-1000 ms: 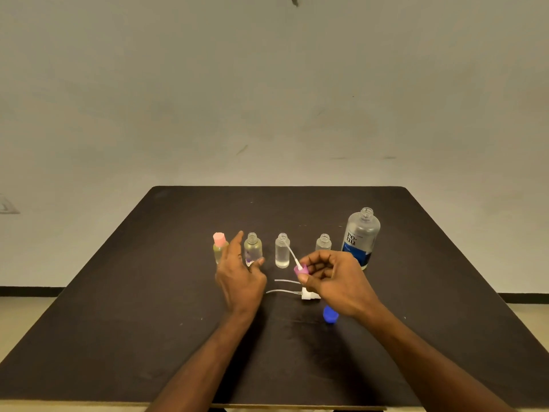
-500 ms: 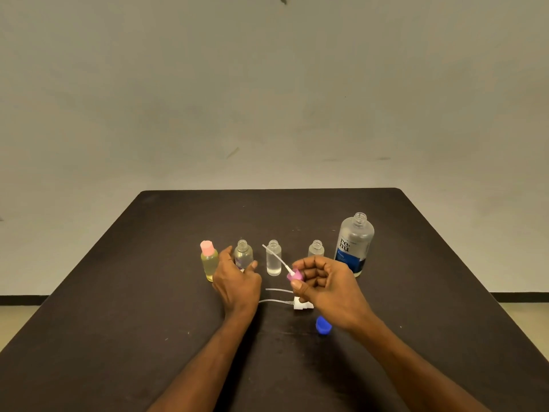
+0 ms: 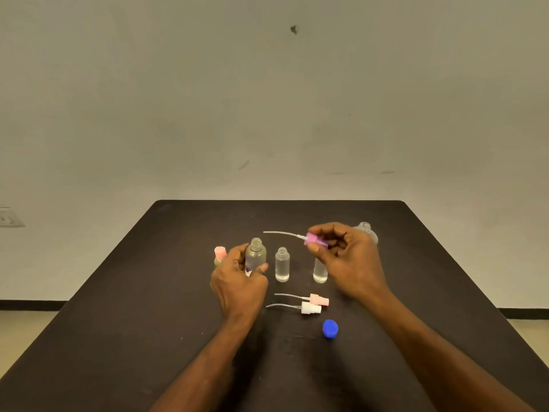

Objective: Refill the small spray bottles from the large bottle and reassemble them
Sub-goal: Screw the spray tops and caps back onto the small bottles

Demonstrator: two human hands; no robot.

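- The left hand (image 3: 237,281) grips the uncapped round bottle (image 3: 255,255), with the fingers curled round its left side and the thumb on its right side; the bottle stands upright on the black table (image 3: 118,322).
- The right hand (image 3: 346,260) pinches the purple spray head (image 3: 313,239) between thumb and fingers, in the air above the table; its thin white tube (image 3: 282,233) points to the left, toward the mouth of the round bottle but still apart from it.
- Left of the round bottle stands a yellowish bottle (image 3: 218,261) with a pink spray head (image 3: 220,252) already on it, partly hidden by the left hand.
- Right of the round bottle stand two clear cylinder bottles, both without caps: the first cylinder bottle (image 3: 282,264) shows clear liquid inside, and the second cylinder bottle (image 3: 320,270) is half hidden under the right hand.
- Further right of the round bottle, behind the right hand, only the open neck of the large bottle (image 3: 364,228) is visible.
- In front of the round bottle, to the right, two loose spray heads lie side by side with tubes pointing left: a light pink spray head (image 3: 318,299) and a white spray head (image 3: 310,308).
- Nearer than these lies one blue cap (image 3: 330,329).
- Count: four small bottles, one large bottle, four spray heads, one cap.
- Compared with half a second ago, the right hand has risen higher with the purple spray head, and its tube is now almost level.
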